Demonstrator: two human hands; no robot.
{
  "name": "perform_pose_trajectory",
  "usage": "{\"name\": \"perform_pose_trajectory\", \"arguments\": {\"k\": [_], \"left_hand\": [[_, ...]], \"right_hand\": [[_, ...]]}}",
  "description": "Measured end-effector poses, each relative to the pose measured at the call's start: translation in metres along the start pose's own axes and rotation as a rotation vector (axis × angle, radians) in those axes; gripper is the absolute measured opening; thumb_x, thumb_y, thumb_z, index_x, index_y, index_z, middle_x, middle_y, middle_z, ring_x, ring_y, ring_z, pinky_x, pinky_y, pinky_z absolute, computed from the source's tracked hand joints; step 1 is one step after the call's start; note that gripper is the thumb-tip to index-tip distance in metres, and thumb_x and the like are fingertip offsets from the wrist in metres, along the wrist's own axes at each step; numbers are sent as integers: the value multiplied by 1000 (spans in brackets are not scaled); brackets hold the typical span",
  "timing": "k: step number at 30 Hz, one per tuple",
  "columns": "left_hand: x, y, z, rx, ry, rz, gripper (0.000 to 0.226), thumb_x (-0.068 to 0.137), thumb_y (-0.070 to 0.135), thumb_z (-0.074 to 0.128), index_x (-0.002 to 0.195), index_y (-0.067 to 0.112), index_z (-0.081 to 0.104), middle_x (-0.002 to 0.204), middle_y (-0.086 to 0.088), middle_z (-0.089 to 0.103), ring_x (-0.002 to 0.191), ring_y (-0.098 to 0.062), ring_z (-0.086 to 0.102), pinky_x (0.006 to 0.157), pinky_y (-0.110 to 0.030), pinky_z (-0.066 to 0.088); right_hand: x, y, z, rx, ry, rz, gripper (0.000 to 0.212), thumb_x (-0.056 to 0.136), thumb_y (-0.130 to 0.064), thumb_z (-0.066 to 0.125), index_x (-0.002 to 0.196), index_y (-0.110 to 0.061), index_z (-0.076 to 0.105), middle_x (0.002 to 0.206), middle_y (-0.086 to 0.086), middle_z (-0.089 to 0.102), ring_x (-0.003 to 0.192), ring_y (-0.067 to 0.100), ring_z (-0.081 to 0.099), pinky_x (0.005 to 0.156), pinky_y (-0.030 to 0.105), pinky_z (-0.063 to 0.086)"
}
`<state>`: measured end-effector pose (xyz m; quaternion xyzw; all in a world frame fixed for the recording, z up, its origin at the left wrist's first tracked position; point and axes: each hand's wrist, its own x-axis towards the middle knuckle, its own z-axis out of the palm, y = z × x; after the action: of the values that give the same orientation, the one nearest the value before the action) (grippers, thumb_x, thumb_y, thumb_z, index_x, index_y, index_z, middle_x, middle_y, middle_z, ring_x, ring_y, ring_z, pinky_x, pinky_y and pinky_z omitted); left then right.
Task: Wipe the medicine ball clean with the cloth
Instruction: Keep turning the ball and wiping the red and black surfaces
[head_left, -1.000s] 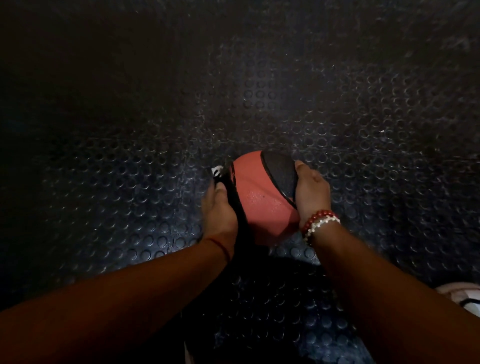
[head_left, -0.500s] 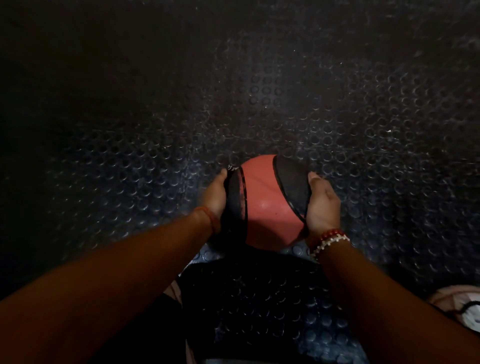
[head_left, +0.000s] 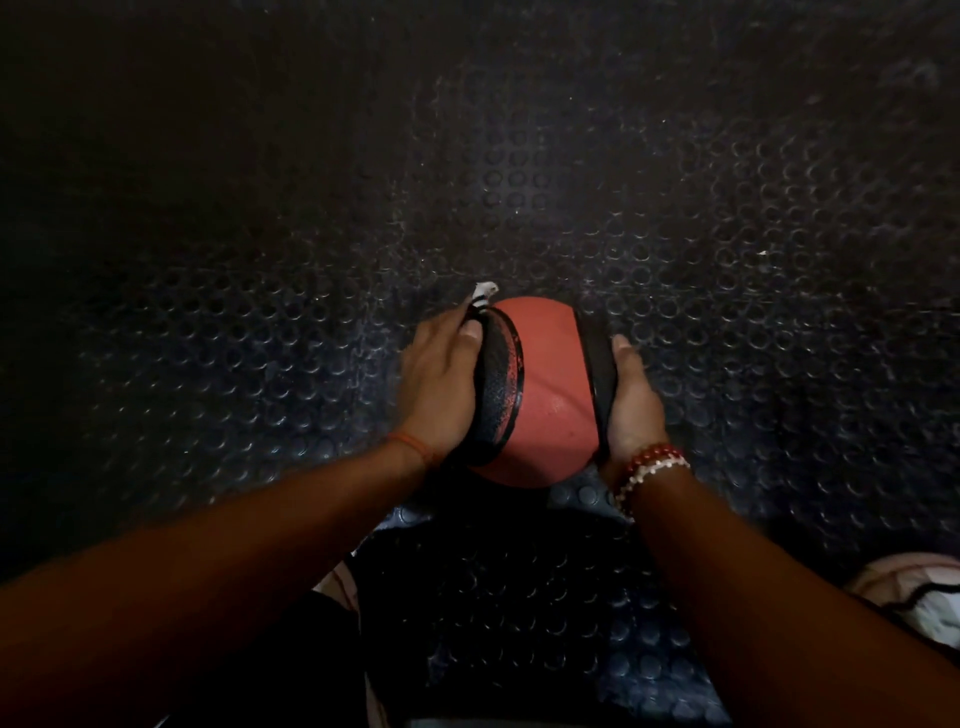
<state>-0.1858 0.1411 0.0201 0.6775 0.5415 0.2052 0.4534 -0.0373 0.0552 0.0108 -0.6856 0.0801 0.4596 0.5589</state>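
— Both hands are on the medicine ball now, one at each side, and it sits low over the studded rubber floor, right in front of the person.

— Has anything shifted in the last second?

— Yes. The ball has been turned a little: the black panel on its left shows more of its face than a moment ago, and the one on the right has swung round towards the edge. The left hand has crept higher and further forward on the ball, too.

— And the cloth?

— A white scrap with dark stripes, the cloth I take it, pokes out past the left fingertips at the top of the ball. A second ago it showed, half a second ago it was nearly hidden, and now it peeks out again.

— So how is each grip?

— The left grip is closed on the cloth, pressing it flat to the black panel. The right hand, the one with the red and white bracelets, lies open against the other side and just steadies the ball.

— What does that mean for the job?

— I judge the wiping is under way: the ball gets rotated to bring fresh surface under the cloth. How much is already clean, I cannot tell in this dim light.
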Motion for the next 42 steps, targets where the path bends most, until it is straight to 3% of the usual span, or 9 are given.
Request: {"name": "perform_pose_trajectory", "arguments": {"k": [6,9,16,20,26,31,35,37,42], "left_hand": [[23,20,-4,378,-163,596,51,96,42,37,137,18,56,137,-10,56,130,-20,47,110,-31,26],[48,12,-5,269,-274,435,55,92,50,35,135,26,58,133,-1,59,127,-14,49,111,-30,29],[31,-2,-8,-486,-105,-691,44,98,50,46,108,15,70,109,-3,71,94,-16,63,86,-27,47],[-2,-3,-8,-320,58,-314,39,101,42,38,125,26,64,130,6,62,117,-6,54,108,-25,36],[35,16,-19,241,-267,307,51,93,50,34,137,35,53,140,6,50,132,-12,39,106,-13,16],[64,8,-21,5,-369,137,43,95,40,42,128,24,64,127,4,62,122,-8,53,112,-24,31],[51,-3,-16,-500,-173,-506,38,100,43,44,92,17,71,88,3,73,80,-9,66,79,-23,51],[33,-20,-8,-613,-84,-660,43,100,48,41,94,18,71,94,-1,74,83,-12,67,77,-24,51],[-3,-21,-2,-267,96,-216,50,95,47,36,139,29,53,143,4,50,134,-8,41,117,-29,25]], "right_hand": [[9,7,3,66,50,16,71,60,-64,65,115,-19,70,112,-1,72,106,19,67,101,41,48],[17,10,9,30,84,-43,66,60,-65,62,108,-22,72,113,-6,71,107,16,65,103,39,47],[1,0,17,-67,94,-98,42,68,-52,59,92,-19,71,105,-2,71,104,17,65,103,39,47],[2,-8,18,-137,47,-91,39,68,-53,58,87,-21,71,104,-2,72,101,17,65,102,38,47],[-6,-4,21,-193,17,-157,42,74,-63,64,89,-23,64,94,-10,66,93,10,63,88,28,48],[-7,-8,27,-221,35,-140,63,68,-64,66,111,-18,65,106,0,69,97,15,64,93,34,51],[-4,-8,25,-192,39,-110,41,76,-56,68,97,-21,65,102,-2,69,93,14,64,87,30,51],[-1,-10,24,-180,27,-109,34,81,-52,66,92,-20,63,96,-5,67,86,9,62,74,21,47],[2,-14,26,-121,22,-45,61,62,-64,69,98,-14,67,100,1,72,93,18,68,86,31,53]]}}
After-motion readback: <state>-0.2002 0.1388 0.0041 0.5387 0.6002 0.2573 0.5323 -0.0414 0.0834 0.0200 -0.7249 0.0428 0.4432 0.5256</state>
